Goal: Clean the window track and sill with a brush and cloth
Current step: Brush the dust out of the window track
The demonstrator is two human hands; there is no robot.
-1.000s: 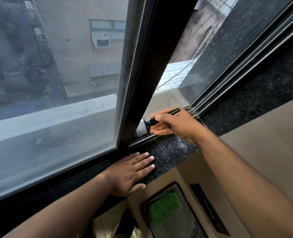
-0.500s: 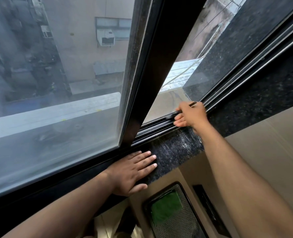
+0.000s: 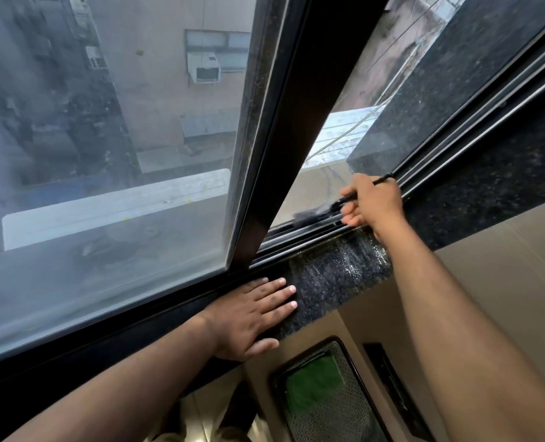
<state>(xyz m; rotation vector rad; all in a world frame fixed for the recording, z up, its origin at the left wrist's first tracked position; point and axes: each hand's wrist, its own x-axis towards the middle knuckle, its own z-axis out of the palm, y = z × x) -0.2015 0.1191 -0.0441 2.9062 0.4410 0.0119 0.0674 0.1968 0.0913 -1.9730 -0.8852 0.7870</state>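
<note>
- So right hand [image 3: 371, 202] had fingers clamped on the brush [image 3: 325, 211], bristles (blurred) in the window track [image 3: 299, 232].
- Left hand [image 3: 252, 317] lay flat, fingers together, on the sill [image 3: 335, 275].

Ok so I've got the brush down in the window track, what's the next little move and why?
Probably sweep the brush along the track toward the sash frame. The right hand holds it with bristles in the rails, a stretch of track lies between them and the frame, and the left hand is braced flat on the speckled sill.
</note>
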